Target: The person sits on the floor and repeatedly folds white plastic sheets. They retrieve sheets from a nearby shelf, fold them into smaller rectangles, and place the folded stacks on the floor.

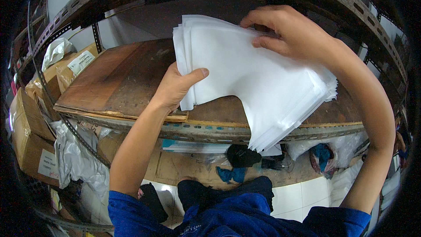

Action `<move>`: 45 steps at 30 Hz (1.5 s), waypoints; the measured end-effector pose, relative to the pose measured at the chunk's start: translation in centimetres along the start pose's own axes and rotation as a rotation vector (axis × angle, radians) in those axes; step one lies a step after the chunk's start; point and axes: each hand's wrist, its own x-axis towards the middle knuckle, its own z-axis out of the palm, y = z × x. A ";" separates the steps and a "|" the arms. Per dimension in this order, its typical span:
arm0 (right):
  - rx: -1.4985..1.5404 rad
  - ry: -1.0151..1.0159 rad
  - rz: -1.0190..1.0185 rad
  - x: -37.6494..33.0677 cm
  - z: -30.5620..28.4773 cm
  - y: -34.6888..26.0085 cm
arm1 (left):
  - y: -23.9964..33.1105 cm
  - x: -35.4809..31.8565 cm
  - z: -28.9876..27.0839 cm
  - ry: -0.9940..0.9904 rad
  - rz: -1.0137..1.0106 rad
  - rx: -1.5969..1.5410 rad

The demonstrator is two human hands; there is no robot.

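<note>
White, thin sheets (256,72) are gathered in a layered stack whose near edge is cut in a deep rounded curve, and the stack is held above a brown wooden shelf (116,72), spreading from the centre of the view toward one and four o'clock. Its eleven o'clock end is clamped by the left grip (173,87), the thumb laid flat on the top sheet and the fingers hidden beneath. Over the far edge, at one o'clock, the right grip (287,28) is poised with thumb and bent fingers apart; it is slightly blurred, and whether the sheets are being touched by its fingertips cannot be told. Along the six o'clock side, the shelf is bordered by a perforated metal rail (215,132). At nine o'clock, a taped cardboard carton (30,138) is seen beside the shelf, with a crumpled white plastic bag (81,158) lying against it toward eight. Below the shelf, at five o'clock, a black object (242,155) and teal pieces (230,174) are seen, while a teal bundle (323,156) is partly covered by clear plastic at four. A blue shirt (241,213) is worn by the person at six o'clock, and white floor tiles (302,195) are shown toward half past four.
</note>
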 end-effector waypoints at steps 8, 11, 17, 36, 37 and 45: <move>-0.188 0.047 -0.154 -0.3 0.1 -0.2 | 0.5 -0.5 -0.2 -0.025 -0.051 -0.013; -0.081 -0.013 -0.218 0.0 -0.4 -0.9 | -0.1 -0.2 -0.5 -0.046 -0.033 -0.031; -0.159 -0.101 0.030 0.3 0.4 -0.6 | 0.3 -0.4 -0.5 -0.045 -0.039 -0.021; 0.116 -0.280 0.078 1.3 1.8 0.7 | 1.6 -0.8 -0.6 -0.073 -0.065 -0.008; 0.184 -0.351 0.068 1.3 1.4 0.8 | 1.5 -0.7 -0.8 -0.076 -0.061 0.005; 0.303 -0.345 -0.005 1.8 0.7 0.4 | 1.3 -0.5 -0.2 -0.065 0.004 -0.010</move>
